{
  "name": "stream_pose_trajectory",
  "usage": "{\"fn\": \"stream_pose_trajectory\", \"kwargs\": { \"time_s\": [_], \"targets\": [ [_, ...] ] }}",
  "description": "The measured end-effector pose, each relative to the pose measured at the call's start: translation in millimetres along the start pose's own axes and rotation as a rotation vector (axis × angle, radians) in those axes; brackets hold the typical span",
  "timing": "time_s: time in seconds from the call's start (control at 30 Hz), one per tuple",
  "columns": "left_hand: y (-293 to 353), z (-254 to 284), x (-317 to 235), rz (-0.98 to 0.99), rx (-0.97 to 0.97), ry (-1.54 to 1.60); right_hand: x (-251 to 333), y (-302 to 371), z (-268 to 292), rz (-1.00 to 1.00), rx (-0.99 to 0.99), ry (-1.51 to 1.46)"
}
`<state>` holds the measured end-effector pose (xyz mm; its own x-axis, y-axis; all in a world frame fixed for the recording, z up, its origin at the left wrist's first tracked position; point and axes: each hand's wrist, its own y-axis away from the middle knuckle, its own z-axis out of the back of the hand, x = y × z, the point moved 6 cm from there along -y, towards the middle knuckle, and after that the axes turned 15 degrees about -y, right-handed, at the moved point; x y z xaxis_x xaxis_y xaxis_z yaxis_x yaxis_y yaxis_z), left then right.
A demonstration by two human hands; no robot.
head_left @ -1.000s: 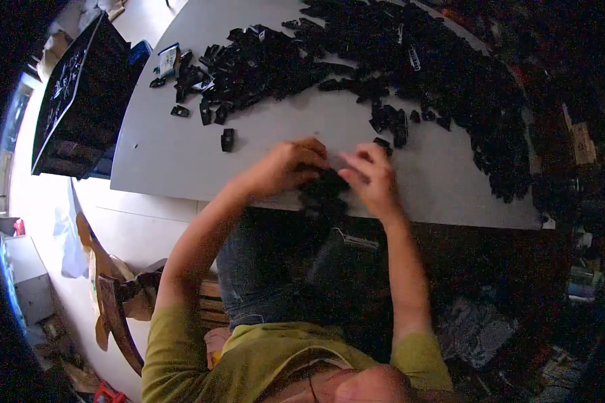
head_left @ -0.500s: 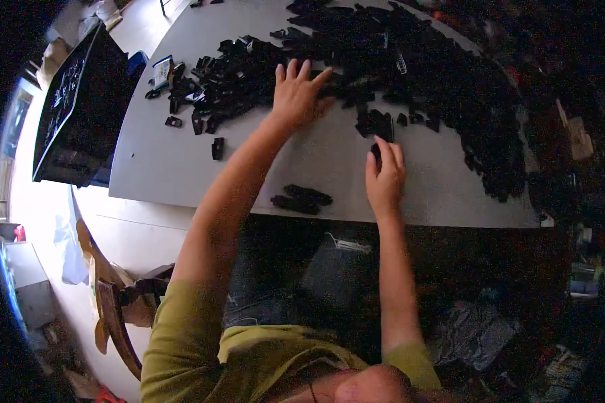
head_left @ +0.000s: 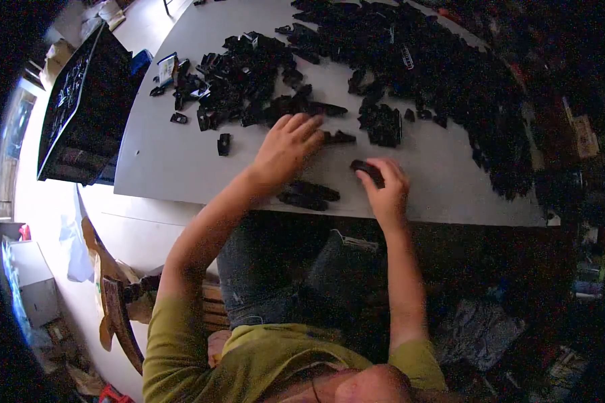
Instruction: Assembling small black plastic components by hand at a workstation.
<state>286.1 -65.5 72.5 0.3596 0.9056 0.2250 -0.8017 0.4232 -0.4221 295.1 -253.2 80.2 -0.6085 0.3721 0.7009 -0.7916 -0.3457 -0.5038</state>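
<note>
Small dark plastic parts (head_left: 238, 77) lie heaped across a pale table, their exact kind too dark to make out. My left hand (head_left: 286, 148) is palm down at the near side of this heap. Its fingers are stretched out, against or just over a few loose black pieces (head_left: 341, 137). Between the thumb and fingers of my right hand (head_left: 388, 195) is a small elongated black plastic part (head_left: 368, 172), held a little above the table. Several longer black pieces (head_left: 308, 195) lie at the near edge, partly behind my left wrist.
A much larger mound of black parts (head_left: 450, 87) curves along the right and far side of the table (head_left: 161, 158). One cluster (head_left: 381, 125) sits beyond my right hand. A black crate (head_left: 91, 107) stands tilted left of the table, near a wooden chair (head_left: 117, 316).
My left hand has come nearer to me, and loose black pieces have moved with it away from the heap. My right hand has drawn back from the cluster with the black part.
</note>
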Motion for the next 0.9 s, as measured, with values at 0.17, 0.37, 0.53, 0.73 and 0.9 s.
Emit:
{"fn": "stream_pose_trajectory", "kwargs": {
  "time_s": [0.17,0.37,0.53,0.73,0.9],
  "targets": [
    [12,5,-7,0.029,0.119,0.396,7,2,-7,-0.022,0.11,0.209],
    [15,11,-18,-0.006,0.214,0.694,-10,-3,-3,-0.18,0.038,-0.177],
    [-7,19,-17,0.25,-0.052,0.627,-14,-5,-11,-0.166,0.07,-0.137],
    [-6,-8,-14,0.155,0.1,0.806,-23,-11,0,-0.176,0.0,-0.234],
    [-4,-5,-11,0.108,0.058,0.879,-18,-14,-8,-0.185,0.187,-0.213]
  ]
}}
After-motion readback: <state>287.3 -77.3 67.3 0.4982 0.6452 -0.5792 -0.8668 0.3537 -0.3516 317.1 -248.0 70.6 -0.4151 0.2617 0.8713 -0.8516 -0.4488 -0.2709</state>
